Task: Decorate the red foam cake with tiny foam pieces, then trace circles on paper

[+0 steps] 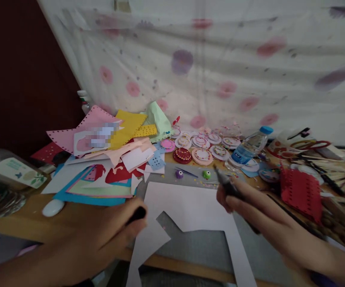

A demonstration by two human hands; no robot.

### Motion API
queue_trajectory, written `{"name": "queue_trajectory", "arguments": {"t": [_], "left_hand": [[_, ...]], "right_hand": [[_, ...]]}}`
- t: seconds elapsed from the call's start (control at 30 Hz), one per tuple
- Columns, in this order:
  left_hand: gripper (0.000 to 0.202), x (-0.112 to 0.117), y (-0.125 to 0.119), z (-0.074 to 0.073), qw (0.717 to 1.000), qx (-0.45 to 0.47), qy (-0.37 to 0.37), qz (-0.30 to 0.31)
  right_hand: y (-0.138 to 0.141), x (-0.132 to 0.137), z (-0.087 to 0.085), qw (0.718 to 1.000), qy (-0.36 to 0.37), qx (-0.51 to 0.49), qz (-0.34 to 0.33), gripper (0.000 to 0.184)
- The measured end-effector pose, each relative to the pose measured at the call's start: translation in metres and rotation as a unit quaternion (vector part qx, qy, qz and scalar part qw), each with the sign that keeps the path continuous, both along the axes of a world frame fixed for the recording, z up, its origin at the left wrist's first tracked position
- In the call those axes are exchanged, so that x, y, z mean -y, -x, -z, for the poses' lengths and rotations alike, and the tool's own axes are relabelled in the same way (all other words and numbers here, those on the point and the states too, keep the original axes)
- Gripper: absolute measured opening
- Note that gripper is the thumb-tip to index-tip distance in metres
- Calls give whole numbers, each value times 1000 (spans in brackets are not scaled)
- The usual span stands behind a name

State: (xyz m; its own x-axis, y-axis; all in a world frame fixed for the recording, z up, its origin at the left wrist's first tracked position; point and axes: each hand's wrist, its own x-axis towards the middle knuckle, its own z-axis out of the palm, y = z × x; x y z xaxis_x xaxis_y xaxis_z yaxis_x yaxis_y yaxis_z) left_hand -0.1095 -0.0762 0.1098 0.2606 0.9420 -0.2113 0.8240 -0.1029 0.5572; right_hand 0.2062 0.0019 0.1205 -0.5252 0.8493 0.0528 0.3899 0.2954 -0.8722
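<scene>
My left hand (112, 233) is closed around a small black cap (137, 214) at the near left edge of a white paper sheet (190, 207) with a shape cut out of it. My right hand (247, 203) grips a black pen (224, 181), its tip pointing up and away over the sheet's far right corner. The sheet lies on a grey mat (196, 245) on the wooden table (55, 223).
A heap of coloured paper scraps (112, 159) lies at the left, with a white oval object (53, 207) near it. Round decorated discs (200, 153) and a water bottle (250, 147) stand behind. Red punched paper (300, 191), scissors (312, 144) and sticks crowd the right. A flowered cloth (220, 67) hangs behind.
</scene>
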Motion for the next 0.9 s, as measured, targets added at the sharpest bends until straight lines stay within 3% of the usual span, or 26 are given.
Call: {"name": "queue_trajectory", "arguments": {"t": [0.07,0.13,0.23,0.33,0.43,0.57,0.73,0.9], "left_hand": [[27,-13,-30,5,992,110,44,53],[23,-23,-58,13,978,194,43,61],[23,-29,-86,25,964,255,51,60],[23,-27,-93,28,958,274,53,62],[25,-24,-90,22,956,281,58,58],[24,-24,-90,15,957,282,36,59],[26,-27,-94,3,956,275,50,89],[27,-26,-93,-5,954,259,111,102]], "right_hand": [[17,-3,2,981,54,-178,59,19],[36,-5,4,930,115,-338,84,27],[58,-3,4,866,178,-461,77,49],[68,1,4,831,221,-509,49,57],[70,5,5,814,235,-529,40,60],[68,8,5,813,224,-533,68,60],[62,10,1,778,185,-596,74,54],[65,15,3,751,207,-624,-64,53]]}}
